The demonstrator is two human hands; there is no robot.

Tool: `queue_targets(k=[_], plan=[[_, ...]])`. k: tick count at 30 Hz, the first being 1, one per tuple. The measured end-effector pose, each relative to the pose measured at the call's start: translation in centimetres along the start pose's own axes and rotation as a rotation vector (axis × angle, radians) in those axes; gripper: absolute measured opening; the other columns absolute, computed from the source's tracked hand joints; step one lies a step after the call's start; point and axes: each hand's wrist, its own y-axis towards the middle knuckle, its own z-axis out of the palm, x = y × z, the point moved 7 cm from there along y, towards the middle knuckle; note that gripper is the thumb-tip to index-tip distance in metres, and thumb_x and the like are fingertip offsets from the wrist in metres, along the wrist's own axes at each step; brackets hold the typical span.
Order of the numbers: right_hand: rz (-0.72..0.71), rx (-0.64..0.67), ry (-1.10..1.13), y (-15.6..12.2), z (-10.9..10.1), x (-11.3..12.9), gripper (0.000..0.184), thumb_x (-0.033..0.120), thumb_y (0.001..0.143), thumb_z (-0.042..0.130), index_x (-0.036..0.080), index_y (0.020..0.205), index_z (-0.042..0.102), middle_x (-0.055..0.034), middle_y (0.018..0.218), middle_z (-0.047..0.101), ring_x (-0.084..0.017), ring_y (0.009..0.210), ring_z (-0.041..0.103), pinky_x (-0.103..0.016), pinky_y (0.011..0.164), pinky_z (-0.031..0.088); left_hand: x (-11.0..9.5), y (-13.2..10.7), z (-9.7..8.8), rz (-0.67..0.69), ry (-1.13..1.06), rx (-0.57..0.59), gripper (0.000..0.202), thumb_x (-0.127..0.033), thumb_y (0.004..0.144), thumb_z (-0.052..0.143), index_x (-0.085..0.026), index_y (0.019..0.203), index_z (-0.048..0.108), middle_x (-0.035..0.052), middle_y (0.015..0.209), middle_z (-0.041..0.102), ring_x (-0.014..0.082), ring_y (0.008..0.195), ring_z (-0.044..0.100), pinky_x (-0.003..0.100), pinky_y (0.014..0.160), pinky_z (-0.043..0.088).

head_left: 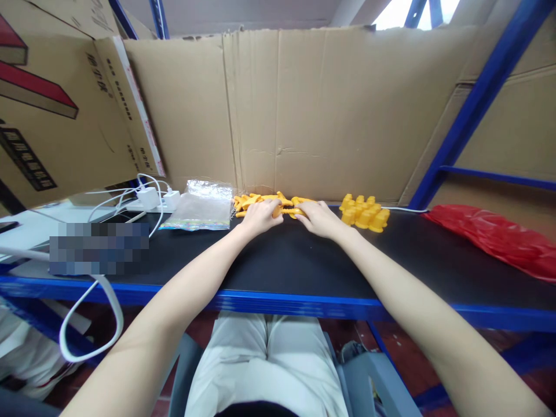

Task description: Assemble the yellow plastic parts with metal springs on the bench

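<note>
A heap of flat orange-yellow plastic pieces (254,201) lies at the back of the black bench top (278,260), against the cardboard wall. My left hand (259,217) rests on the heap with its fingers curled down over some pieces. My right hand (318,219) lies beside it on the right end of the heap, fingers bent onto the pieces. A cluster of thicker yellow moulded parts (364,212) sits just right of my right hand, untouched.
A stack of clear plastic bags (200,205) lies left of the heap. White chargers and cables (150,198) sit further left. A red plastic bag (499,237) lies at the right. Cardboard sheets (325,110) wall the back; a blue frame post (473,110) rises at the right.
</note>
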Motion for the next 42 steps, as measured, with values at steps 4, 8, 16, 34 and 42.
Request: queue_targets(k=[4,8,16,34,42], plan=[[-0.008,-0.035,-0.036,0.1,-0.6,0.2,0.020,0.024,0.087,0.047,0.016,0.103,0.053,-0.0123,0.104,0.064,-0.025,0.096,0.058,-0.036,0.079,0.035,0.0,0.1,0.0,-0.020,0.008,0.011,0.034,-0.028,0.077,0.056,-0.020,0.109,0.059,0.0081,0.104,0.068,0.0227,0.096,0.062,0.034,0.080,0.046],[0.002,-0.053,0.019,0.0,-0.8,0.0,0.024,0.031,0.087,0.048,0.015,0.105,0.051,-0.0125,0.102,0.065,-0.025,0.093,0.059,-0.034,0.077,0.037,-0.1,0.0,-0.2,-0.020,0.010,0.003,0.034,-0.027,0.076,0.056,-0.019,0.109,0.059,0.0080,0.105,0.068,0.0225,0.096,0.062,0.034,0.081,0.045],[0.009,0.003,-0.011,0.1,-0.3,0.1,0.017,0.025,0.085,0.048,0.017,0.100,0.053,-0.0115,0.103,0.065,-0.025,0.095,0.058,-0.035,0.078,0.037,0.1,0.0,0.1,-0.014,0.020,0.027,0.036,-0.029,0.075,0.056,-0.021,0.111,0.059,0.0073,0.104,0.067,0.0234,0.096,0.062,0.035,0.079,0.046],[0.011,0.011,0.044,0.1,-1.0,-0.3,0.018,0.032,0.085,0.052,0.017,0.093,0.055,-0.0101,0.095,0.064,-0.022,0.086,0.058,-0.032,0.074,0.039,0.5,0.0,0.2,-0.051,0.057,0.079,0.036,-0.032,0.076,0.056,-0.022,0.110,0.060,0.0062,0.104,0.068,0.0234,0.096,0.061,0.033,0.078,0.045],[-0.011,-0.001,0.048,0.0,-0.7,0.1,0.021,0.032,0.087,0.051,0.017,0.102,0.056,-0.0106,0.107,0.064,-0.023,0.098,0.057,-0.035,0.083,0.040,0.6,0.0,0.3,-0.044,0.044,0.069,0.035,-0.031,0.075,0.056,-0.021,0.109,0.061,0.0071,0.101,0.068,0.0246,0.093,0.062,0.034,0.077,0.045]])
